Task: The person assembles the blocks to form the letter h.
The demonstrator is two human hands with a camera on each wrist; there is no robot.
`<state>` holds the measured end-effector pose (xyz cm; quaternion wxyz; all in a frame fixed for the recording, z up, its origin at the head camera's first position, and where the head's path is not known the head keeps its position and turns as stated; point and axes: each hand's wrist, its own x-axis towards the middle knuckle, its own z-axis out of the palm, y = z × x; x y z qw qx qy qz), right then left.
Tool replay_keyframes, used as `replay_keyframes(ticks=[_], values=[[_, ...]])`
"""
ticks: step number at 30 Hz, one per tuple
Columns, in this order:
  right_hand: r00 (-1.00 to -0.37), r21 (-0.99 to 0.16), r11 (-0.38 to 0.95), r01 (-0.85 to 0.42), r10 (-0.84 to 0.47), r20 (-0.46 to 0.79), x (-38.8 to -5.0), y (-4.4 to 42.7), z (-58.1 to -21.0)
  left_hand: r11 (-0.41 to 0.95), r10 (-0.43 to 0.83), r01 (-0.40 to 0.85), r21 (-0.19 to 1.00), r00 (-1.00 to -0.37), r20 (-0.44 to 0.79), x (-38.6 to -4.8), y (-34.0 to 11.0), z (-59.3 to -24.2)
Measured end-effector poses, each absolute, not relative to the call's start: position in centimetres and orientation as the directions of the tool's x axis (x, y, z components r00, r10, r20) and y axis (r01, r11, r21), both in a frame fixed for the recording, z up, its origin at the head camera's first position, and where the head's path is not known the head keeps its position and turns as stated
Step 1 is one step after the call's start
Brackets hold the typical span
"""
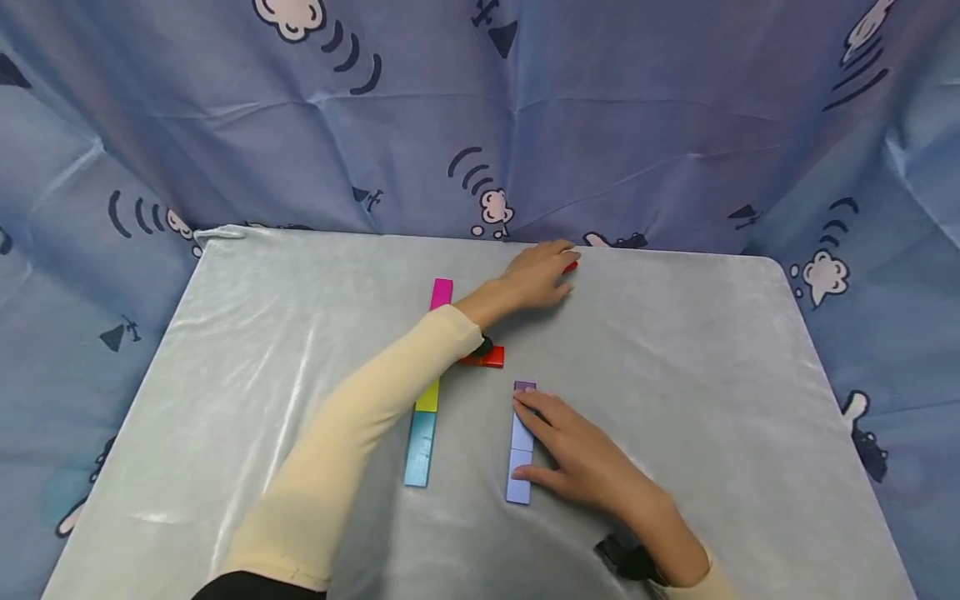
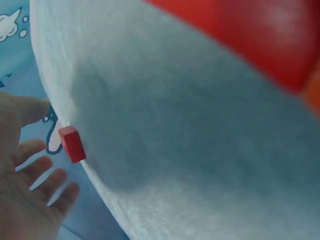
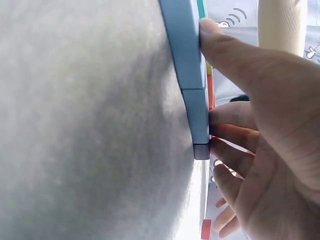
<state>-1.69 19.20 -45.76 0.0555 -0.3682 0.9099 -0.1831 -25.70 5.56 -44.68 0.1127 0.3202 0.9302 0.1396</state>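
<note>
My left hand [image 1: 536, 277] reaches across to the far edge of the table, over a small red block [image 1: 572, 267]. In the left wrist view its fingers are spread, and a gap shows between them and the red block [image 2: 73, 145]. My right hand [image 1: 581, 454] rests its fingertips and thumb on a straight row of light periwinkle blocks [image 1: 519, 487] with a purple block [image 1: 525, 386] at its far end. The right wrist view shows the fingers [image 3: 232, 115] extended along the top of that row, not wrapped round it.
Left of the right hand runs a second row, with a magenta block [image 1: 442, 292], a yellow block [image 1: 427, 397] and a teal block [image 1: 420, 450]. A red block [image 1: 492, 357] juts rightward from it, partly under the left forearm. A patterned blue curtain [image 1: 637, 125] hangs behind the silvery table [image 1: 712, 350].
</note>
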Motion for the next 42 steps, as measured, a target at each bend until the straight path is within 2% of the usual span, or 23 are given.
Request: replay_keyframes(ticks=[4,10,15,21,26,34,42], values=[[-0.717,-0.389,0.652,-0.651,-0.697,0.032,-1.7,18.7,-46.0,0.77,0.622,0.552,0.32,-0.762,-0.182,-25.9,5.2,-44.7],[-0.713,-0.377,0.651,-0.659,-0.7,0.038,-1.9,18.6,-46.0,0.726,0.673,0.611,0.315,-0.726,-0.145,-26.1,5.1,-44.6],[-0.711,-0.378,0.649,-0.66,-0.702,0.037,-2.0,18.7,-45.9,0.732,0.665,0.61,0.305,-0.737,-0.122,-26.1,5.1,-44.5],[-0.716,-0.388,0.657,-0.647,-0.698,0.011,-2.1,18.7,-45.8,0.772,0.627,0.572,0.278,-0.759,-0.177,-26.4,5.1,-44.1],[-0.72,-0.406,0.655,-0.638,-0.694,0.011,-2.2,18.7,-45.5,0.746,0.664,0.612,0.263,-0.716,-0.216,-26.5,5.4,-43.6],[-0.729,-0.412,0.673,-0.615,-0.684,-0.03,-2.1,19.0,-45.6,0.693,0.718,0.659,0.294,-0.671,-0.188,-25.2,5.4,-43.7],[-0.728,-0.415,0.667,-0.618,-0.685,-0.017,-1.8,19.0,-45.8,0.677,0.73,0.674,0.295,-0.665,-0.157,-23.4,4.3,-44.2]])
